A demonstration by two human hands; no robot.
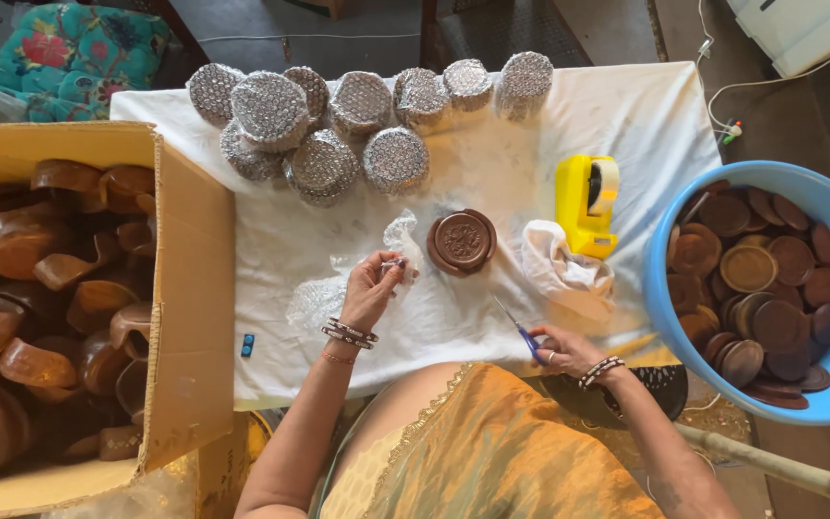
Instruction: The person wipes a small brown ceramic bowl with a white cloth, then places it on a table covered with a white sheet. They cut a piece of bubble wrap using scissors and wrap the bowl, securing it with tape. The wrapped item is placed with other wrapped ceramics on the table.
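While the left hand pinches bubble wrap, the right hand grips scissors just below the brown lid.

Likely packing workshop, carton, wrapped bundles, tape dispenser

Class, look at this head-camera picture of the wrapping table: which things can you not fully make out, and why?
- Scissors: head view, handles covered by the right hand.
- Cardboard box: cut off by the left edge.
- Blue tub: cut off by the right edge.
- Left hand: what the fingertips pinch is too small to tell.
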